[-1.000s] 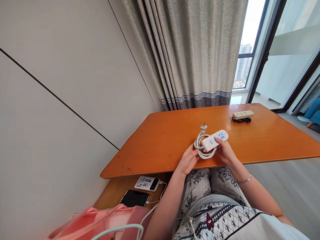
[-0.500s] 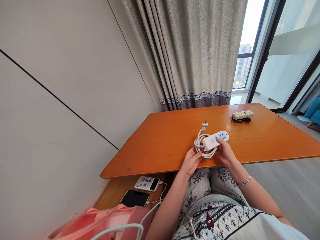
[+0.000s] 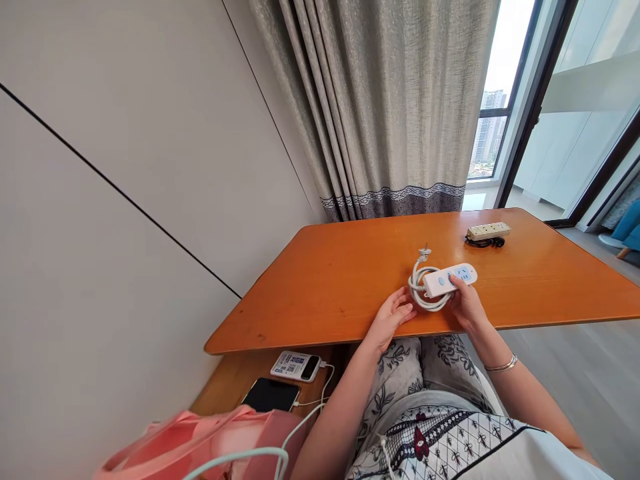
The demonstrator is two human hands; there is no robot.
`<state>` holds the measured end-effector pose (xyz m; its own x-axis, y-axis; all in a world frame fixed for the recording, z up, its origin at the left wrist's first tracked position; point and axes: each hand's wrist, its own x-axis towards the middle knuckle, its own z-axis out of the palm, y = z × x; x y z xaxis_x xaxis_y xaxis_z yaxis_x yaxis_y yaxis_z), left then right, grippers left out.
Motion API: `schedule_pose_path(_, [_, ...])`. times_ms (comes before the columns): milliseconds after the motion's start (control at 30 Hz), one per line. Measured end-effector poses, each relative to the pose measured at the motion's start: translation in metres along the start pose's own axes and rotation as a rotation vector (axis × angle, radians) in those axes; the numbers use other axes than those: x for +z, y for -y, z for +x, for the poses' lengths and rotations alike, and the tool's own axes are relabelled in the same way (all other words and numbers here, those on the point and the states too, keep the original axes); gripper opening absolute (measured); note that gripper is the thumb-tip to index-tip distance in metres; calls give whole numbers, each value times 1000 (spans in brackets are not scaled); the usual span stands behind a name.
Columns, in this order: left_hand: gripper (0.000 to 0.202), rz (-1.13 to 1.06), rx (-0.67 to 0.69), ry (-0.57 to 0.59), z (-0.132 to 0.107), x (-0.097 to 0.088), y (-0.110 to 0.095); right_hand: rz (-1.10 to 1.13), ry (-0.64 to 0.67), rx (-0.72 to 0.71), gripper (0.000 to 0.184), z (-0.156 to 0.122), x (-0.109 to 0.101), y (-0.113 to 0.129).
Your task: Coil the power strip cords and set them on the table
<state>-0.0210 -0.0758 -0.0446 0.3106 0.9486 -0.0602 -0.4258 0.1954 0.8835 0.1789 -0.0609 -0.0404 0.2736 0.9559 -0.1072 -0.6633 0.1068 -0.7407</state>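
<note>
My right hand [image 3: 467,303] grips a white power strip [image 3: 440,283] with blue socket faces, thumb on top, just above the near edge of the table. The strip's white cord [image 3: 416,280] is looped in a coil at its left end, and the plug [image 3: 425,253] points away from me with its prongs up. Left of the coil is my left hand [image 3: 393,317], its fingers apart and nothing held in them. Its fingertips are close to the cord; whether they touch it I cannot tell.
The orange-brown wooden table [image 3: 320,287] spans the view. Toward its far right lies a cream power strip [image 3: 489,231] with a bundled black cord [image 3: 484,243]. Below at left are a white power bank [image 3: 295,366], a black phone [image 3: 271,395] and a pink bag [image 3: 200,443].
My right hand has carried the power strip and its coiled cord a little to the right. My left hand has let go of the coil and opened.
</note>
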Motion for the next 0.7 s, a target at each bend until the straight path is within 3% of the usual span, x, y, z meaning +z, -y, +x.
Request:
schedule_pose_path(133, [53, 52, 77, -129, 6, -16, 2, -212, -251, -297, 40, 21, -49, 32])
schedule_pose_path(267, [47, 76, 136, -183, 13, -22, 2, -406, -495, -422, 52, 35, -102, 69])
schedule_pose_path(433, [44, 123, 141, -167, 15, -19, 2, -478, -544, -469, 62, 52, -138, 92])
schedule_pose_path(700, [41, 120, 161, -155, 11, -23, 1, -659, -547, -619, 73, 89, -160, 94])
